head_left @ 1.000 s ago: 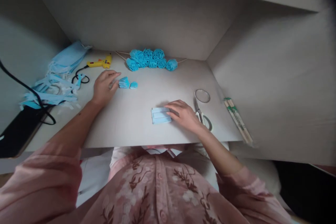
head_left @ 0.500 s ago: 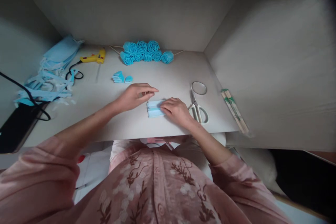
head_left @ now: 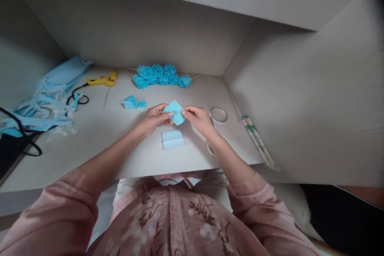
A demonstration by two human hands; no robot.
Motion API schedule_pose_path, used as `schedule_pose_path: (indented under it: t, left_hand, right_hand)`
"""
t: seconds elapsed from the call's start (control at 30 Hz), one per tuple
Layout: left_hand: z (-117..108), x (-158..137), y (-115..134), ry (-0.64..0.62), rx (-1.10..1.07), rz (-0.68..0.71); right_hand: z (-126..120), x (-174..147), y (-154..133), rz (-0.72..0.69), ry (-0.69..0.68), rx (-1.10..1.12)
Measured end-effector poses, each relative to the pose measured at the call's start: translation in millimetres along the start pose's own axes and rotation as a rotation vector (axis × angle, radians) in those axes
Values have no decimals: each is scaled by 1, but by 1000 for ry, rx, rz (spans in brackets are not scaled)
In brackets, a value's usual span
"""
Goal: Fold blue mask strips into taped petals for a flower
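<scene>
A small square of blue mask fabric (head_left: 175,112) is held up over the table, turned like a diamond. My left hand (head_left: 156,119) pinches its left corner, and my right hand (head_left: 196,117) grips the right corner between thumb and fingers. Just below, a stack of paler blue fabric squares (head_left: 172,139) lies flat on the table. Scissors (head_left: 210,149) are mostly hidden under my right forearm, with part of a handle showing. Beyond my left hand lie cut blue petal pieces (head_left: 129,102).
Blue fabric roses (head_left: 162,75) on sticks lie along the back wall. At left are a yellow glue gun (head_left: 103,79), its black cord, and a heap of masks and strips (head_left: 60,76). A tape roll (head_left: 219,115) and packaged sticks (head_left: 256,141) lie at right.
A blue square has come up off the stack and both hands now hold it. My left hand has closed on it; the view has tilted upward slightly.
</scene>
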State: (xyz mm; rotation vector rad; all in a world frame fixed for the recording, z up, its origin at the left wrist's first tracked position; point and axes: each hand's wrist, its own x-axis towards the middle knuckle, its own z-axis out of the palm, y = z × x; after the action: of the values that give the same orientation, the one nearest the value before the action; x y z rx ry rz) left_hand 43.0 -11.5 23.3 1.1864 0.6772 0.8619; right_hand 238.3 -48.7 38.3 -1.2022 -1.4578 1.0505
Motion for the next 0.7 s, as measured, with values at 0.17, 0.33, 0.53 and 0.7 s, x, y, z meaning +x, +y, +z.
schedule_pose_path:
  t: [0.17,0.33,0.53,0.7]
  left_hand:
    - [-10,2,-2,186,36,133]
    - [-11,2,0,304,33,200]
    - [-11,4,1,169,-255,-125]
    - [-11,4,-2,75,-378,-185]
  right_hand:
    - [2,22,2,53,-17,122]
    - [3,41,-4,-40,6,9]
    - [1,39,-7,-587,134,-520]
    - [3,31,8,-795,-12,-770]
